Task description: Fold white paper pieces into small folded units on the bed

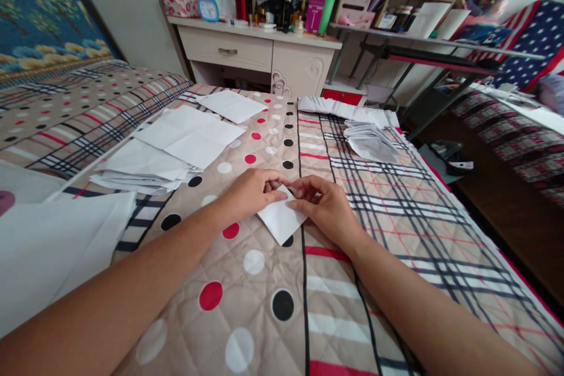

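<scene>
A small folded sheet of white paper point(282, 220) lies on the patterned quilt point(247, 317), one corner pointing toward me. My left hand point(253, 192) grips its far left edge, thumb on top and fingers curled behind. On the far right edge, my right hand point(325, 204) pinches the same paper between thumb and fingers. The fingertips of both hands almost meet at the far corner and partly cover it. To the left lie flat white sheets point(189, 132) and a layered stack of paper point(143, 161).
At the far right of the quilt sit a row of folded white papers point(343, 108) and a fanned paper bundle point(370, 141). Larger white sheets point(57, 247) lie near left. Beyond the bed stand a white dresser point(229, 50) and a metal-framed desk point(396, 41).
</scene>
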Action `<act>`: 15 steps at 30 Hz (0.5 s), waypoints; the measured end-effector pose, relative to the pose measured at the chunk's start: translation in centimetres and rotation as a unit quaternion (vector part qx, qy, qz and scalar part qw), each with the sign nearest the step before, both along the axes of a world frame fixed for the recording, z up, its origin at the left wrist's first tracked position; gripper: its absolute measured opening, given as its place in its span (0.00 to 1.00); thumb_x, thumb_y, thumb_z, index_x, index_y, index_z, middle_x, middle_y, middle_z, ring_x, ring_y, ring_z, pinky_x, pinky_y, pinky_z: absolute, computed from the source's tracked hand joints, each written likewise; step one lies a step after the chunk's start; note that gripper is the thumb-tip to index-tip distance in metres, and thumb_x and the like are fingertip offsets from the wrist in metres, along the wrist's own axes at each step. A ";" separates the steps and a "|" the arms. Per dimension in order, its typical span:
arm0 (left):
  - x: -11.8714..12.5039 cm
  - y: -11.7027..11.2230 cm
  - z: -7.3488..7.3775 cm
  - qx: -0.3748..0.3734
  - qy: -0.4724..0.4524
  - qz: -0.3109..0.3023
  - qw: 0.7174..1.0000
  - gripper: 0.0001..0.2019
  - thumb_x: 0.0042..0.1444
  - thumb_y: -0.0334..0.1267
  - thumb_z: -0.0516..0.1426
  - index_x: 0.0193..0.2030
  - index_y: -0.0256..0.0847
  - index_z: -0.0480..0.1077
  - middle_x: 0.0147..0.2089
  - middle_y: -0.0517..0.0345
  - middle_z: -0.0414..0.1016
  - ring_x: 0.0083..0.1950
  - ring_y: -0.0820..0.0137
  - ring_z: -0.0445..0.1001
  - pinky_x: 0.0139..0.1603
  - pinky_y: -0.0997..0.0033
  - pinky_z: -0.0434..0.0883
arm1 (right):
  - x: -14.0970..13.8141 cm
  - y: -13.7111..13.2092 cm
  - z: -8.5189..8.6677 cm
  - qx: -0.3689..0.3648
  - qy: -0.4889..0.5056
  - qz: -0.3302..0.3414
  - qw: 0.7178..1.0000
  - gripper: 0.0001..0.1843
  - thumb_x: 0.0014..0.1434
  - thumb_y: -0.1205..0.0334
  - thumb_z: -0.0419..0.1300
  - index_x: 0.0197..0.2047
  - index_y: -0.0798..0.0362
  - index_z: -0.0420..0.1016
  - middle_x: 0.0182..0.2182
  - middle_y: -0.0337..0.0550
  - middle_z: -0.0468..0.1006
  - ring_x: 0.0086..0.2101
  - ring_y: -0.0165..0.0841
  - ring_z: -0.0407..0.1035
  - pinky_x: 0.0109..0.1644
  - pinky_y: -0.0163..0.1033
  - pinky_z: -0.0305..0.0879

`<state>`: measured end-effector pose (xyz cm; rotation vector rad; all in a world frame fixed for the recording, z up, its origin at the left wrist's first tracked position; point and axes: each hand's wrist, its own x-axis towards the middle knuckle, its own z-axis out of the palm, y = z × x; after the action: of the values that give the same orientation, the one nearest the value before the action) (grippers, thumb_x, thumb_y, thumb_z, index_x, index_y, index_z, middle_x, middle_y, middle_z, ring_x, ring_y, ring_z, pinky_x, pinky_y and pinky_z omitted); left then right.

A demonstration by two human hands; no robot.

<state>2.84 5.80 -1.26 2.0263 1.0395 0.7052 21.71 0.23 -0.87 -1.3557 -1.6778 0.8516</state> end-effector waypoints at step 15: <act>-0.8 0.1 1.1 -0.042 0.039 -0.003 0.998 0.27 0.31 0.41 0.71 0.39 0.40 0.68 0.29 0.66 0.67 0.26 0.75 0.63 0.24 0.75 0.61 | 0.2 0.0 -0.3 -0.021 -0.074 0.002 0.997 0.20 0.45 0.57 0.72 0.43 0.50 0.79 0.31 0.37 0.76 0.29 0.29 0.66 0.32 0.35 0.60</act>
<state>2.02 5.85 -0.11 1.9972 1.0904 0.5738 21.91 0.27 -1.19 -1.4747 -1.7845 0.8094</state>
